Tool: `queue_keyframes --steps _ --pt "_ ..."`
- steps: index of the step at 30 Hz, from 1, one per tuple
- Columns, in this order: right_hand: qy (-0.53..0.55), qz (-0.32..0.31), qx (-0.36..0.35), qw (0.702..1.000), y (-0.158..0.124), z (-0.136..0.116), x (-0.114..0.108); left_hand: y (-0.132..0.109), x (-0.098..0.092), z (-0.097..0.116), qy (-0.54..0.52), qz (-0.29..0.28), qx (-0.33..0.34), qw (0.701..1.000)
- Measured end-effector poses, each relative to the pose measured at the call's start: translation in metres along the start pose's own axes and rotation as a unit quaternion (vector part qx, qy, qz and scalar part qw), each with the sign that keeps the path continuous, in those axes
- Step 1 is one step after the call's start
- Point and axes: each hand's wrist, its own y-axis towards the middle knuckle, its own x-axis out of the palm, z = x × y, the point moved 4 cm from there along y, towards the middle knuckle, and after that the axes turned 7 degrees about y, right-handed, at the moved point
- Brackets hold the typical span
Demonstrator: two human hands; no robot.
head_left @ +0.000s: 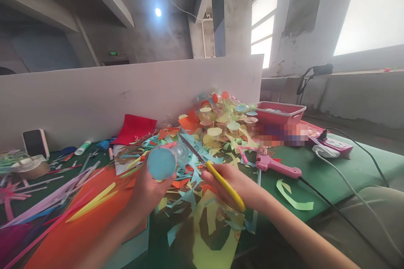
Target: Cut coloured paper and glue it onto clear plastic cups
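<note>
My left hand (145,187) is wrapped round a clear plastic piece (180,151) with a round blue paper disc (162,163) on the end facing me. In my right hand (232,178) is a pair of scissors (224,185) with yellow handles. Its blades point up and left, close beside the clear piece; whether they touch it I cannot tell. Below and around both hands lie many blue, orange and yellow paper scraps (189,197). A yellow-green sheet (214,243) with cut-outs lies under my right hand.
Similar clear pieces with paper discs (214,131) are heaped at the back. On the right are a pink glue gun (279,166) with its cord, a power strip (336,145) and a pink basket (280,111). Orange sheets (82,218), paper strips and a phone (35,143) are on the left.
</note>
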Motion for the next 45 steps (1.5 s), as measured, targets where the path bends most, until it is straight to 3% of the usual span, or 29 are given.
queue_keyframes --steps 5,12,18,30,45 --pt "-0.028 -0.005 -0.023 0.999 -0.002 -0.005 -0.004 0.001 -0.001 0.003 -0.001 0.003 0.002 1.000" --pt "-0.060 -0.023 0.008 0.998 0.002 -0.007 -0.002 0.004 -0.004 0.010 0.003 -0.012 0.024 1.000" --pt "-0.083 -0.004 -0.012 0.996 0.005 -0.001 -0.004 0.006 -0.006 0.007 0.019 -0.012 0.047 0.999" --pt "-0.055 0.015 0.037 0.998 0.003 -0.004 0.002 0.005 0.001 -0.007 -0.002 -0.037 -0.003 0.999" --pt "-0.081 0.047 -0.019 0.995 0.007 -0.001 0.008 0.005 -0.001 0.000 -0.041 -0.012 0.009 0.999"
